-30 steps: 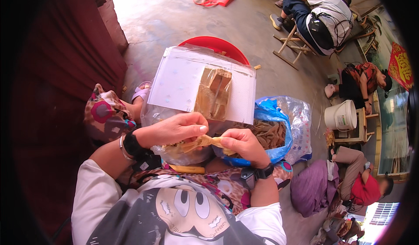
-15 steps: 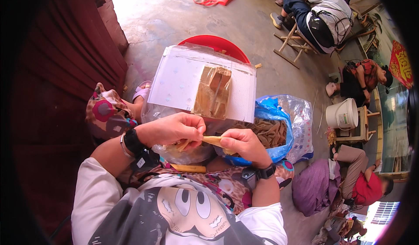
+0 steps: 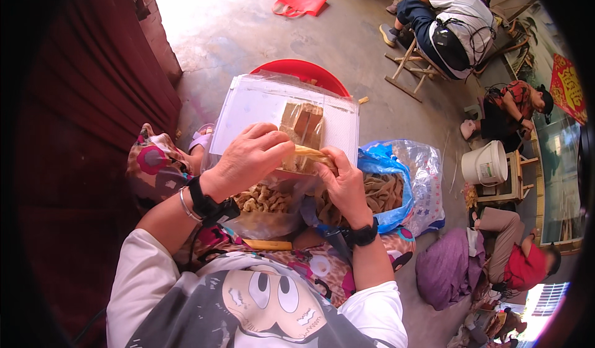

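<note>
Between my two hands stretches a pale yellow, twisted strip (image 3: 313, 154), over the near end of a wooden block. My left hand (image 3: 254, 153) pinches its left end, fingers closed. On the right end, my right hand (image 3: 344, 187) closes with thumb and fingers. The brown wooden block (image 3: 302, 125), wrapped in clear film, rests on a white board (image 3: 248, 100). Below my hands a clear bag (image 3: 273, 227) contains curled yellowish pieces (image 3: 266, 200). To the right, a blue plastic bag (image 3: 404, 208) holds flat brownish strips (image 3: 381, 190).
A red basin (image 3: 304, 68) shows behind the board. A yellow stick (image 3: 266, 245) lies across my lap. On the floor ahead is a red bag (image 3: 300, 0). People sit along the right, near a white bucket (image 3: 484, 163). A dark red curtain (image 3: 93, 131) hangs at left.
Both hands have moved up and forward with the yellow strip, from above the clear bag to over the wooden block. The curled pieces in the bag now show more.
</note>
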`<action>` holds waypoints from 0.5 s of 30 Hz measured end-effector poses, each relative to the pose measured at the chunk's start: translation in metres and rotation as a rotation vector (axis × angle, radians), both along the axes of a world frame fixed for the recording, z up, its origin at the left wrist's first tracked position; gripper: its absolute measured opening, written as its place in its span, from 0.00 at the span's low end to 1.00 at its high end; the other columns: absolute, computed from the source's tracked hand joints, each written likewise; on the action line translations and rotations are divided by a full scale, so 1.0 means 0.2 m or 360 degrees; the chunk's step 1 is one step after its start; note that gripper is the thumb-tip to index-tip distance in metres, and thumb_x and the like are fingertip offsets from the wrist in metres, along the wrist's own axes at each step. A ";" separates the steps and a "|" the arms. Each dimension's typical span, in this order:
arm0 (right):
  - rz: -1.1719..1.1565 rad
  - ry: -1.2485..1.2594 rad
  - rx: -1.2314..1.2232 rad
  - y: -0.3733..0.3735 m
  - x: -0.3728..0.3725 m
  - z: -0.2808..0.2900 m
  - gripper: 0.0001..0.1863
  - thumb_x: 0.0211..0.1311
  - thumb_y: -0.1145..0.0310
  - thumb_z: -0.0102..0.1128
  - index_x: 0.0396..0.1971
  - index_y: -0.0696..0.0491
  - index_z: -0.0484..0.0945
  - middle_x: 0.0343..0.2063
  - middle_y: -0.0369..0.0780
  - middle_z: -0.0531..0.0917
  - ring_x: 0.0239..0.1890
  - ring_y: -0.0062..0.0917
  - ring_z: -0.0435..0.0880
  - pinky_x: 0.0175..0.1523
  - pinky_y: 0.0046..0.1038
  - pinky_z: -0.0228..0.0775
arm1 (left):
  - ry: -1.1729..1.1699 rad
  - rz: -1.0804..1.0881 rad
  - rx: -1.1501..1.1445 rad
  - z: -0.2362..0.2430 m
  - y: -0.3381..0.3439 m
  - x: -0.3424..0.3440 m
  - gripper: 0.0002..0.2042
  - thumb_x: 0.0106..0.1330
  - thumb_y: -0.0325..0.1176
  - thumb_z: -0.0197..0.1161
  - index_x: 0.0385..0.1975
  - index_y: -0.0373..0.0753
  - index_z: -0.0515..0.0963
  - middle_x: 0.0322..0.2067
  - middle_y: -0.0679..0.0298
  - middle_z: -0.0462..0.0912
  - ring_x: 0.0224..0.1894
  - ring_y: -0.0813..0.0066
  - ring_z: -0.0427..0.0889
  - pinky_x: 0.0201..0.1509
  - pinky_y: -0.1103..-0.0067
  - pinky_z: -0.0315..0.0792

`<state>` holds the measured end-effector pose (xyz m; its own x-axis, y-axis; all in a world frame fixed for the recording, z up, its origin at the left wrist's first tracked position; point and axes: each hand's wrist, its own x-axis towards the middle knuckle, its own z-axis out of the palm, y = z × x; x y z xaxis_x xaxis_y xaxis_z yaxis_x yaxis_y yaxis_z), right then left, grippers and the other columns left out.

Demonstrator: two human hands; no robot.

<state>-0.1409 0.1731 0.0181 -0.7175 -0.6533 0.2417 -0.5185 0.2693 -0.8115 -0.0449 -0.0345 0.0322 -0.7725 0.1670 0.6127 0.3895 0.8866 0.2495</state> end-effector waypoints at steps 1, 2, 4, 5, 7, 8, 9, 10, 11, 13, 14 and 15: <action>-0.0026 0.0063 -0.0072 -0.01 -0.01 -0.02 0.12 0.58 0.70 0.59 0.43 0.54 0.75 0.32 0.47 0.82 0.34 0.40 0.83 0.36 0.32 0.74 | 0.0006 0.0017 -0.0030 -0.01 0.00 -0.01 0.12 0.49 0.25 0.62 0.36 0.39 0.75 0.36 0.65 0.77 0.43 0.66 0.75 0.46 0.74 0.70; -0.0051 0.0126 -0.0142 -0.02 -0.01 -0.04 0.11 0.58 0.71 0.59 0.42 0.53 0.75 0.32 0.47 0.82 0.34 0.40 0.82 0.36 0.32 0.74 | 0.0012 0.0034 -0.0059 -0.03 0.01 -0.02 0.12 0.49 0.25 0.62 0.36 0.39 0.75 0.36 0.65 0.76 0.43 0.66 0.75 0.47 0.74 0.70; -0.0071 0.0218 -0.0079 -0.03 -0.02 -0.06 0.10 0.59 0.70 0.58 0.40 0.53 0.77 0.31 0.46 0.81 0.33 0.41 0.82 0.36 0.32 0.74 | -0.0017 0.0084 -0.0092 -0.05 0.02 -0.03 0.13 0.48 0.25 0.62 0.36 0.39 0.75 0.37 0.65 0.76 0.42 0.66 0.74 0.47 0.74 0.70; -0.0079 0.0263 -0.0046 -0.04 -0.02 -0.06 0.09 0.59 0.70 0.57 0.39 0.53 0.77 0.30 0.45 0.81 0.33 0.41 0.81 0.35 0.32 0.74 | -0.0054 0.0119 -0.0096 -0.05 0.02 -0.02 0.13 0.48 0.25 0.61 0.36 0.39 0.75 0.36 0.65 0.76 0.42 0.65 0.74 0.47 0.74 0.70; -0.0039 0.0260 0.0241 -0.04 0.00 -0.02 0.08 0.59 0.68 0.56 0.37 0.53 0.78 0.28 0.45 0.81 0.32 0.41 0.81 0.35 0.32 0.73 | -0.0180 0.0220 -0.0159 -0.07 0.01 -0.02 0.13 0.48 0.25 0.61 0.36 0.40 0.76 0.35 0.65 0.76 0.40 0.65 0.74 0.46 0.74 0.70; -0.0020 0.0257 0.0383 -0.03 0.01 -0.01 0.07 0.59 0.68 0.56 0.36 0.53 0.78 0.27 0.44 0.81 0.31 0.41 0.80 0.34 0.32 0.73 | -0.0271 0.0283 -0.0220 -0.08 0.01 -0.01 0.12 0.48 0.25 0.61 0.35 0.40 0.76 0.35 0.65 0.76 0.40 0.65 0.75 0.46 0.74 0.71; -0.0089 0.0305 0.0393 -0.02 0.01 -0.03 0.08 0.59 0.66 0.56 0.34 0.53 0.78 0.25 0.46 0.80 0.31 0.42 0.80 0.34 0.34 0.72 | -0.0362 0.0348 -0.0280 -0.09 -0.01 0.00 0.12 0.48 0.25 0.61 0.35 0.40 0.77 0.34 0.65 0.77 0.39 0.65 0.75 0.45 0.74 0.71; -0.0108 0.0140 0.0380 -0.01 0.02 -0.02 0.08 0.60 0.65 0.55 0.34 0.53 0.78 0.24 0.45 0.80 0.28 0.39 0.80 0.32 0.32 0.71 | -0.0423 0.0294 -0.0181 -0.09 -0.03 0.02 0.10 0.49 0.25 0.61 0.33 0.40 0.77 0.33 0.65 0.77 0.39 0.65 0.75 0.45 0.74 0.71; -0.0135 -0.0020 0.0366 0.02 0.02 -0.01 0.08 0.61 0.65 0.55 0.33 0.54 0.78 0.22 0.44 0.80 0.25 0.36 0.81 0.30 0.30 0.71 | -0.0479 0.0233 -0.0083 -0.07 -0.07 0.04 0.08 0.50 0.26 0.61 0.32 0.41 0.78 0.33 0.65 0.78 0.39 0.65 0.76 0.44 0.74 0.71; -0.0049 -0.0493 0.0232 0.06 0.03 -0.01 0.10 0.64 0.64 0.54 0.33 0.55 0.78 0.19 0.40 0.80 0.21 0.27 0.78 0.27 0.25 0.68 | -0.0638 0.0108 0.0144 0.00 -0.11 0.09 0.04 0.54 0.28 0.60 0.28 0.41 0.79 0.31 0.66 0.80 0.39 0.66 0.77 0.42 0.74 0.72; 0.0064 -0.0799 0.0122 0.08 0.04 -0.02 0.10 0.65 0.63 0.54 0.33 0.55 0.77 0.18 0.37 0.79 0.18 0.22 0.76 0.25 0.21 0.66 | -0.0722 0.0072 0.0105 0.00 -0.13 0.10 0.04 0.54 0.28 0.60 0.29 0.42 0.79 0.32 0.66 0.80 0.39 0.66 0.77 0.42 0.74 0.72; 0.0177 -0.1103 0.0008 0.08 0.05 -0.02 0.11 0.66 0.62 0.53 0.33 0.55 0.77 0.17 0.34 0.78 0.16 0.16 0.74 0.23 0.18 0.64 | -0.0805 0.0036 0.0067 -0.01 -0.15 0.12 0.04 0.54 0.29 0.61 0.29 0.42 0.79 0.33 0.66 0.80 0.39 0.66 0.77 0.42 0.74 0.72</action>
<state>-0.1310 0.1900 0.0136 -0.6340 -0.7316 -0.2506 0.0935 0.2492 -0.9639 -0.0213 -0.0641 0.0306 -0.9774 0.1298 0.1667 0.1913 0.8787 0.4375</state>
